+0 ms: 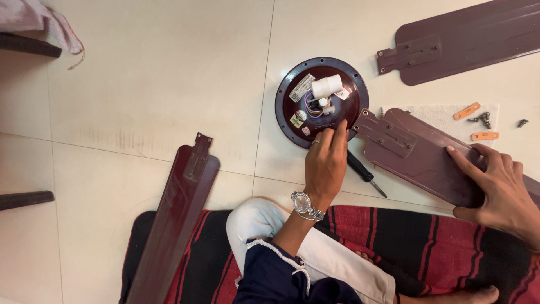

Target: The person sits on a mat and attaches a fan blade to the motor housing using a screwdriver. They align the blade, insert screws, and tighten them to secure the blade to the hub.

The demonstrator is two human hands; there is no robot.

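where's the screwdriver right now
The screwdriver lies on the floor tiles, partly hidden behind the left hand, below the motor hub and beside the blade.

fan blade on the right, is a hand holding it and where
The right hand lies flat on the fan blade, pressing its broad part past the bracket. The left hand touches the motor housing rim.

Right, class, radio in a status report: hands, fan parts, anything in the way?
Left hand fingertips on motor housing rim. Right hand flat on fan blade, bracket at housing. Screwdriver under left hand; screws aside.
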